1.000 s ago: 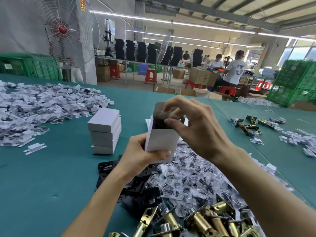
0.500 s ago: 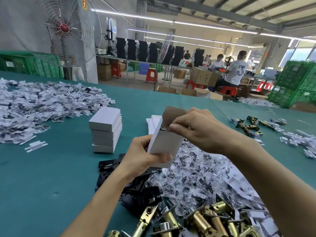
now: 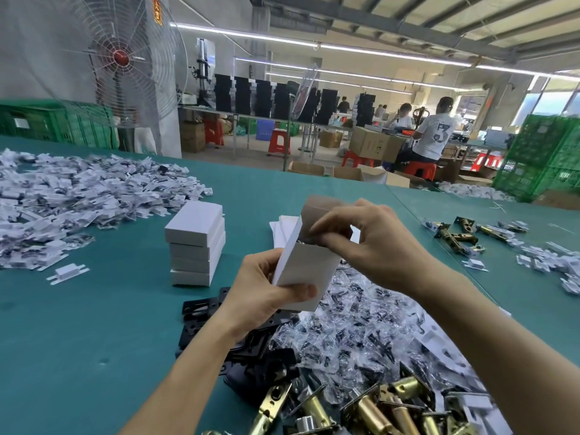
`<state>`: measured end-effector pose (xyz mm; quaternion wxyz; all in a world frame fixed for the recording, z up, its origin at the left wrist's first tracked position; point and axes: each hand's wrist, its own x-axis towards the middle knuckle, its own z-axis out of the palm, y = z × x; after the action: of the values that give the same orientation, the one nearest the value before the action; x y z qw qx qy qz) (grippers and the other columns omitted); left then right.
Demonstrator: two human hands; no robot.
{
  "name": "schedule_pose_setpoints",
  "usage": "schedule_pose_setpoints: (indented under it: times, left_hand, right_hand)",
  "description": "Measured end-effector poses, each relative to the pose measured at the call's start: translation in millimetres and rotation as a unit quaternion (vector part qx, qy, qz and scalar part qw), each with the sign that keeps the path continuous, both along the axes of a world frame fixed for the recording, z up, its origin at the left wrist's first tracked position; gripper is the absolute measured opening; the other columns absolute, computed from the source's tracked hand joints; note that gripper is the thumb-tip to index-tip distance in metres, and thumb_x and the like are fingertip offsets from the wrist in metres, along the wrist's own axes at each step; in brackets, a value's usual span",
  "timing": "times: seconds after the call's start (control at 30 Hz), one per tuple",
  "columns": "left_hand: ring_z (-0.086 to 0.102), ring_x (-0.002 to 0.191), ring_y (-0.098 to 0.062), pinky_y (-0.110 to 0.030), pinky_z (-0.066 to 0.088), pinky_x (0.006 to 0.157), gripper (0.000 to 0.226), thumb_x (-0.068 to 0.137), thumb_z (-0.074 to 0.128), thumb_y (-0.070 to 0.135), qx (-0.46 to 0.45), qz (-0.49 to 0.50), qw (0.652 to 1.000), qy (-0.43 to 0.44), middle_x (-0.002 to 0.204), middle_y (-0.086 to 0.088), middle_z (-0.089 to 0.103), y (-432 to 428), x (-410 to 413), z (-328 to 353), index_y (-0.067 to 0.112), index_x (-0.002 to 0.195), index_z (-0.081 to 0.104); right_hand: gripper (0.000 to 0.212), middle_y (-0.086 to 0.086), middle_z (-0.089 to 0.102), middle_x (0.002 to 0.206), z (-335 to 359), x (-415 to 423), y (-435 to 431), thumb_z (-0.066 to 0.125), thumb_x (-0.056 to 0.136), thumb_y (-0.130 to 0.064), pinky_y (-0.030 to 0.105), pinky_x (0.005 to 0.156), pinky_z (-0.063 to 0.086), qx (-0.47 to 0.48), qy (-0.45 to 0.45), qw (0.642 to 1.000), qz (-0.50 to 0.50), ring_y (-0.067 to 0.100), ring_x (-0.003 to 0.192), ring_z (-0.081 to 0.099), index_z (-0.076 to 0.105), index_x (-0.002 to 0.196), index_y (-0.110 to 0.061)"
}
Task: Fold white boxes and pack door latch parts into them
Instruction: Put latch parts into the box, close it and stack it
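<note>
A white box (image 3: 306, 271) stands upright in mid-air over the green table (image 3: 78, 324). My left hand (image 3: 260, 293) grips its lower part, thumb across the front. My right hand (image 3: 367, 240) pinches the brown inner top flap (image 3: 320, 207) at the box's open mouth, where a dark part shows just inside. Brass door latches (image 3: 370, 409) lie at the near edge. Black plates (image 3: 204, 312) sit under my left wrist. Small clear bags of screws (image 3: 354, 328) are heaped beneath the box.
A stack of closed white boxes (image 3: 196, 243) stands left of my hands, flat box blanks (image 3: 282, 227) behind them. White packets (image 3: 78, 196) are heaped at far left. More latches (image 3: 461, 235) and packets (image 3: 552, 262) lie on the right. Fan, green crates and workers are beyond the table.
The dark part my right hand was pushing in has sunk into the box. My right hand has dropped to the mouth and taken hold of the top flap.
</note>
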<state>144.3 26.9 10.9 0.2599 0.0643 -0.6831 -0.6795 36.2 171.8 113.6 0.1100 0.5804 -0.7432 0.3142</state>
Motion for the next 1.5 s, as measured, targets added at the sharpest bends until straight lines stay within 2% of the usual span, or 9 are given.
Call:
schedule_pose_setpoints:
  times: [0.2,0.4,0.57,0.7,0.77,0.9,1.13,1.23,1.5]
  left_hand:
    - [0.072,0.082,-0.029,-0.059,0.060,0.061,0.044,0.061,0.089,0.013,0.006,-0.001,1.000,-0.003,0.095,-0.013,0.075,-0.1,-1.3,-1.4,0.020,0.103,0.077]
    - [0.073,0.082,-0.021,-0.039,0.060,0.062,0.038,0.064,0.086,0.008,0.017,-0.027,0.999,-0.005,0.094,-0.011,0.076,2.2,-3.0,-5.9,0.018,0.100,0.078]
    - [0.072,0.085,-0.021,-0.042,0.061,0.064,0.038,0.066,0.084,0.007,0.027,-0.055,0.998,-0.010,0.095,-0.008,0.076,4.2,-6.0,-8.7,0.022,0.100,0.079]
    - [0.071,0.089,-0.018,-0.032,0.058,0.072,0.035,0.070,0.083,0.011,0.021,-0.093,0.995,-0.012,0.098,-0.008,0.076,8.5,-7.4,-12.2,0.022,0.103,0.077]
    - [0.070,0.091,-0.017,-0.030,0.057,0.076,0.037,0.074,0.081,0.012,0.007,-0.108,0.994,-0.016,0.101,-0.008,0.075,12.4,-9.1,-14.9,0.022,0.108,0.075]
    - [0.067,0.093,-0.010,-0.025,0.054,0.078,0.042,0.080,0.076,0.010,-0.026,-0.137,0.990,-0.027,0.100,0.003,0.073,19.9,-13.8,-23.0,0.019,0.120,0.064]
    - [0.070,0.096,-0.016,-0.043,0.058,0.086,0.049,0.072,0.082,0.042,-0.147,-0.018,0.989,-0.023,0.105,0.008,0.071,21.1,-21.3,-31.9,0.043,0.113,0.055]
    - [0.071,0.091,-0.021,-0.038,0.060,0.078,0.060,0.067,0.087,0.043,-0.173,0.042,0.983,0.042,0.107,0.008,0.068,16.6,-22.0,-34.8,0.041,0.113,0.049]
    - [0.071,0.093,-0.010,-0.020,0.056,0.074,0.030,0.081,0.083,0.029,-0.204,0.009,0.978,0.037,0.102,0.013,0.074,17.1,-21.0,-36.3,0.040,0.106,0.071]
  right_hand:
    - [0.039,-0.018,0.044,0.097,6.5,0.7,8.5,0.036,0.088,-0.051,0.031,0.086,0.022,0.111,0.001,0.994,-0.022,0.009,0.097,0.031,0.073,0.099,-0.044]
    - [0.030,-0.016,0.029,0.111,-10.2,-3.0,13.3,0.043,0.095,-0.055,0.033,0.086,0.015,0.159,0.140,0.974,-0.082,0.011,0.109,0.022,0.064,0.116,-0.049]
    - [0.027,-0.021,0.026,0.128,-30.4,-10.4,26.7,0.049,0.096,-0.050,0.024,0.090,0.011,0.075,0.097,0.990,-0.072,0.005,0.122,0.019,0.058,0.121,-0.055]
    - [0.020,-0.017,0.026,0.144,-50.9,-11.3,36.1,0.056,0.092,-0.048,0.033,0.107,0.023,-0.005,-0.057,0.995,-0.077,0.007,0.135,0.023,0.063,0.110,-0.055]
    - [0.015,-0.012,0.044,0.137,-59.3,-13.3,38.0,0.057,0.094,-0.041,0.036,0.107,0.037,0.009,-0.119,0.992,-0.042,0.007,0.128,0.041,0.064,0.106,-0.046]
    - [0.010,-0.022,0.064,0.091,-67.4,-19.3,40.8,0.058,0.098,-0.029,0.021,0.072,0.049,0.043,-0.148,0.988,0.008,0.002,0.079,0.062,0.065,0.105,-0.030]
    - [0.012,-0.017,0.054,0.096,-95.0,-33.3,47.2,0.058,0.098,-0.029,0.010,0.077,0.035,0.056,-0.071,0.996,-0.021,-0.004,0.094,0.051,0.065,0.108,-0.030]
    - [0.014,-0.019,0.050,0.101,-104.7,-37.9,49.0,0.054,0.099,-0.035,0.012,0.080,0.036,0.059,-0.088,0.994,-0.016,-0.005,0.099,0.048,0.063,0.110,-0.039]
    - [0.031,-0.031,0.037,0.113,-107.3,-33.4,47.7,0.044,0.098,-0.045,0.017,0.089,0.042,0.073,-0.078,0.994,0.002,-0.009,0.112,0.042,0.047,0.128,-0.052]
